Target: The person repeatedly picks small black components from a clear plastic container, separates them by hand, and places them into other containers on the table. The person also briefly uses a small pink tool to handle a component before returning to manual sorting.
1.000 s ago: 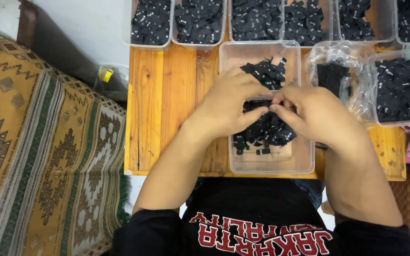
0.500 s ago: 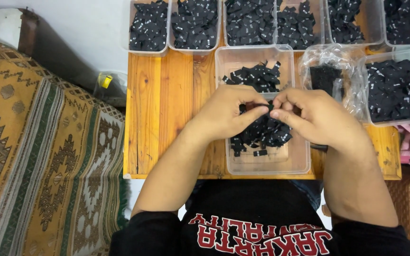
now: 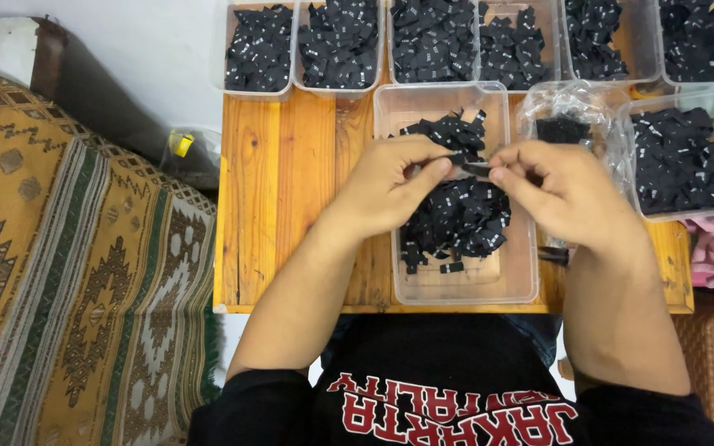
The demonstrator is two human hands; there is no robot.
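A home used for piecework: a low wooden table point(image 3: 291, 198) sits on the floor, a patterned woven rug point(image 3: 68, 272) left of the hands, clear tubs point(image 3: 259, 49) of small black labels ranged beyond them.

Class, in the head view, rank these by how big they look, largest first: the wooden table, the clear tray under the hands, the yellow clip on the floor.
1. wooden table
2. clear tray
3. yellow clip

The clip lies lower, farther from the camera, but the order looks safe.
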